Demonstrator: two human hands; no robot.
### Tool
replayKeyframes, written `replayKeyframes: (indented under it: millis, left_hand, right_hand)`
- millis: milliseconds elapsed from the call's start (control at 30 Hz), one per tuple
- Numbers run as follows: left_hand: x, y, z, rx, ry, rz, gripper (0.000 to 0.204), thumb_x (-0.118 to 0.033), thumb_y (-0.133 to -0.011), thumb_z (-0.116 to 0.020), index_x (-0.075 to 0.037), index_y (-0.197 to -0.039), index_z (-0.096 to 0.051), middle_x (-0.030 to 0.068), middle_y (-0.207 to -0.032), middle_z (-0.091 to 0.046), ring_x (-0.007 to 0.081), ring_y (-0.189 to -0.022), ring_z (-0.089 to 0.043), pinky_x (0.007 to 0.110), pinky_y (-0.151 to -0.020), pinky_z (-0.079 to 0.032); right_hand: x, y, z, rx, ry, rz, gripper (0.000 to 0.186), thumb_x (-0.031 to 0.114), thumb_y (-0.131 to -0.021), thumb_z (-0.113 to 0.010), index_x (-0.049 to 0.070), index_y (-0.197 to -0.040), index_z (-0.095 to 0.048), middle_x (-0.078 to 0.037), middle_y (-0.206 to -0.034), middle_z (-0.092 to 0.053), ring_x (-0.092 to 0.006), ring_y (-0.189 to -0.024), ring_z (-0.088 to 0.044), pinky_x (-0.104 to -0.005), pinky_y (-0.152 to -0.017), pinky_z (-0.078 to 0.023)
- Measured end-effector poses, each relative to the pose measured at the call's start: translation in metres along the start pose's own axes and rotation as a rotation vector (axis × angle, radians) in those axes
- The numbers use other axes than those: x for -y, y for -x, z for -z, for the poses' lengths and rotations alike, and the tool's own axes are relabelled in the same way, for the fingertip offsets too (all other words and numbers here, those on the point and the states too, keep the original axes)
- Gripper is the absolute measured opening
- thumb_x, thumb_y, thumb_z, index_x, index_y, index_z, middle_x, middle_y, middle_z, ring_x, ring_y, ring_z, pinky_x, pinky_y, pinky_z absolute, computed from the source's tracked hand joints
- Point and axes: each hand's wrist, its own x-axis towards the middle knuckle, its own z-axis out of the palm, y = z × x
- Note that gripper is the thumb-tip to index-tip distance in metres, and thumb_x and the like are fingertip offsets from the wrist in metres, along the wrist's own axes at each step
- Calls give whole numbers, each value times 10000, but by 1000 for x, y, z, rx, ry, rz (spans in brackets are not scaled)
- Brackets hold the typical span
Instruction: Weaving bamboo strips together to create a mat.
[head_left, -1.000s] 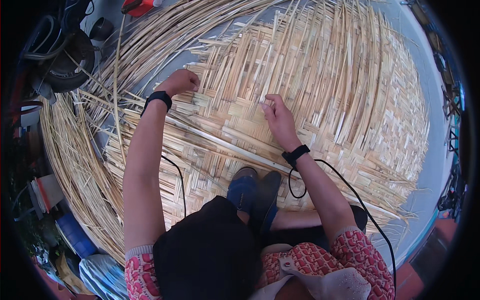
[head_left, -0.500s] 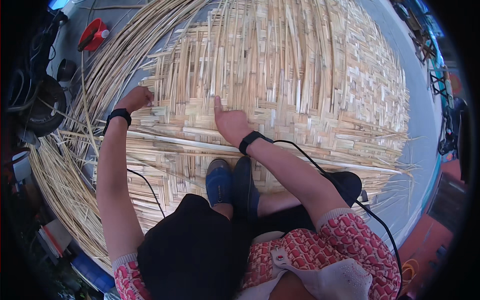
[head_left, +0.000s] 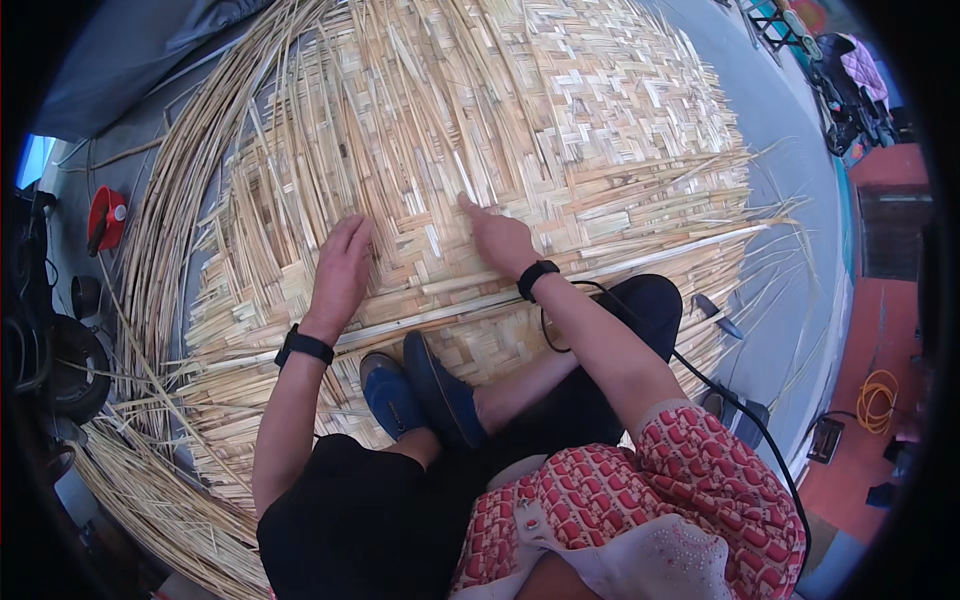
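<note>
A large mat [head_left: 600, 180] of pale split-cane strips, partly woven in a checked pattern, spreads across the floor under my feet. Long loose strips [head_left: 350, 130] stick up and away over its far left part. My left hand [head_left: 343, 272] lies on the weave with its fingers stretched forward, at the near ends of those strips. To its right, my right hand [head_left: 500, 238] rests on the mat; its index finger is extended and touches the weave beside a white strip, while the other fingers curl under and are partly hidden. Neither hand visibly holds anything.
My blue shoes [head_left: 395, 395] stand on the mat. A dark pointed tool [head_left: 718, 315] lies at its right side. Bundles of loose strips [head_left: 160, 500] curve along the left. Beyond them are a red container [head_left: 105, 218] and a wheel [head_left: 75, 370]. A black cable [head_left: 740, 405] runs past my right arm.
My view has swung to the right. The left hand has moved in closer to the right hand and its fingers have straightened. The right index finger now points forward-left onto the weave.
</note>
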Motion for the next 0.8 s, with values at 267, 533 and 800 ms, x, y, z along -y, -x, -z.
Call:
replayKeyframes:
  millis: [267, 533, 800]
  left_hand:
    - [-54, -17, -65, 266, 34, -21, 837, -243, -845, -718, 45, -1501, -284, 246, -1506, -386, 372, -1427, -340, 454, -1185, -242]
    - [-48, -6, -35, 355, 33, 67, 824, -293, -859, -700, 27, -1502, -294, 227, -1524, -389, 332, -1444, -333, 476, -1183, -251]
    - [-69, 99, 1, -118, 222, 87, 468, -66, -826, -688, -53, -1279, -570, 183, -1337, -554, 371, -1281, -499, 451, -1051, -425]
  right_hand:
    - [-24, 20, 8, 47, -20, 103, 455, 142, -933, -487, 183, -1382, -546, -131, -816, -698, -318, -774, -680, -450, -683, -527]
    - [-161, 3, 54, -253, 194, -69, 217, 74, -880, -513, -4, -1082, -539, -212, -1224, -573, -423, -1054, -589, -495, -886, -495]
    - [-182, 4, 79, 48, 429, -162, 355, 182, -839, -680, 20, -1144, -595, -211, -1182, -600, -431, -1091, -590, -516, -890, -507]
